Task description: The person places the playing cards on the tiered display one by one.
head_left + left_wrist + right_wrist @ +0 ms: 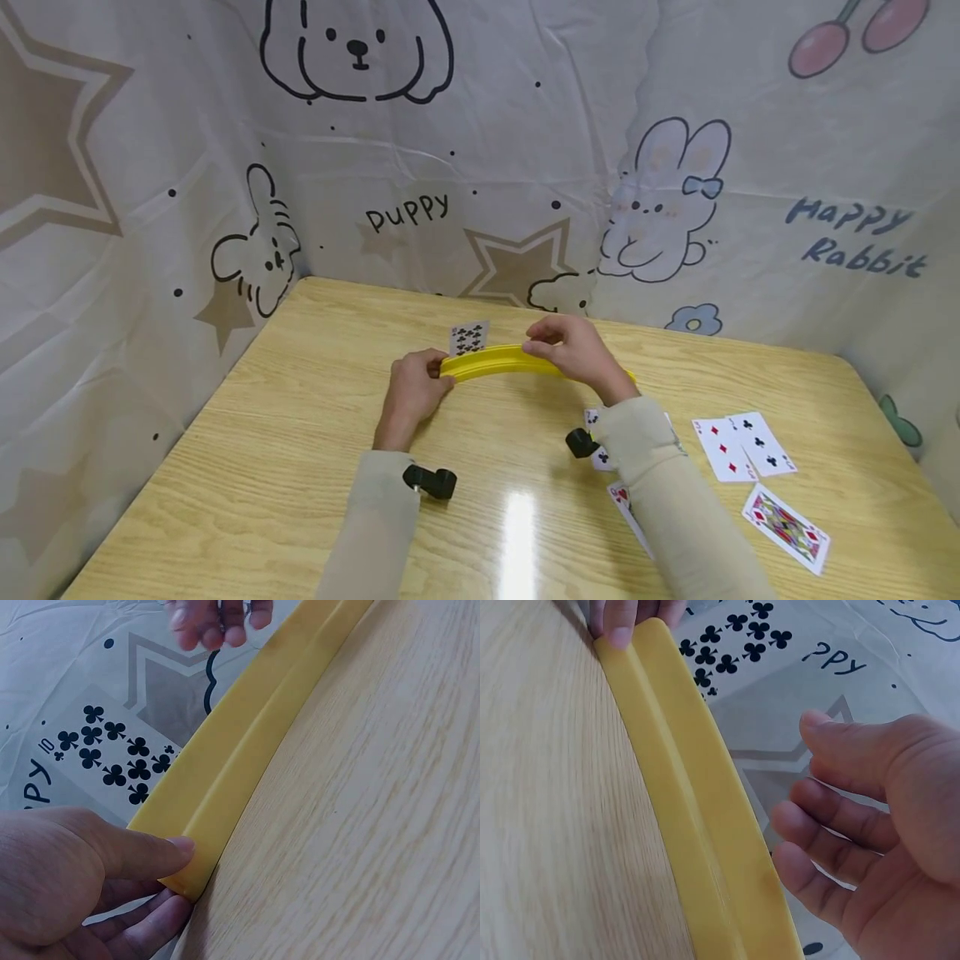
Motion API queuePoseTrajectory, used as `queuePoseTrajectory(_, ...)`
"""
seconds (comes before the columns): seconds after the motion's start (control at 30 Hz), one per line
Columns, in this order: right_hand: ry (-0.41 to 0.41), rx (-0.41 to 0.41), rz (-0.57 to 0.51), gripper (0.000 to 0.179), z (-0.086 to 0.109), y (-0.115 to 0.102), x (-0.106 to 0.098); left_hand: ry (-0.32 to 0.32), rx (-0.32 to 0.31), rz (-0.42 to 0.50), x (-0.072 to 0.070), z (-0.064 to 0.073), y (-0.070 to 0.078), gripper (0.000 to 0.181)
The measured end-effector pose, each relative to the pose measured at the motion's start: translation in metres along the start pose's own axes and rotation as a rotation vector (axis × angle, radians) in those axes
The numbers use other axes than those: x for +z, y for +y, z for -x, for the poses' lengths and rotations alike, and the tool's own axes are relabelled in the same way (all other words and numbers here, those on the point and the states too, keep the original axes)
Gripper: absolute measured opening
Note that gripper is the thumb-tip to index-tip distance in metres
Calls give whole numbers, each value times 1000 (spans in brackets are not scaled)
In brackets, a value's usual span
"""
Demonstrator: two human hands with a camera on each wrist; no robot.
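Note:
A curved yellow playing card holder (487, 362) stands on the table, its groove running lengthwise. Upright in it near the left end is the ten of clubs (468, 337), which shows large in the left wrist view. My left hand (415, 387) pinches that end, thumb on the near face and fingers behind. Over the holder's middle hovers my right hand (567, 348), fingers loosely bent with nothing between them. In the right wrist view this hand (877, 817) is just beside the holder's back edge. My right forearm hides part of the holder's right end.
Right of my forearm lie a three of diamonds (723, 450), a three of clubs (761, 443) and a diamond face card (787, 527). A heart card (626, 508) and a club card (600, 458) are partly under my right sleeve. A patterned cloth (495, 167) hangs behind the table.

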State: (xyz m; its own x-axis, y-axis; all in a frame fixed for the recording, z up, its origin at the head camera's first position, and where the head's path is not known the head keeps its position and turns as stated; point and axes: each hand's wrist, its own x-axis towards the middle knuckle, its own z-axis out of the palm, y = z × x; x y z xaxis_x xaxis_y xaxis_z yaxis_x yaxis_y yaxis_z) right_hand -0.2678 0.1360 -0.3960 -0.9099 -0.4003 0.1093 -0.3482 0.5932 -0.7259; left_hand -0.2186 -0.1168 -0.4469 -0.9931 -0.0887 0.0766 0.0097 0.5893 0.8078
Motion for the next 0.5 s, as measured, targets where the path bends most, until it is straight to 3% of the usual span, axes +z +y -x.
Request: queuePoseTrajectory(0.5,-7,45,57,30,20,8,-13,-4,-1,-8,0,-1,1,34)
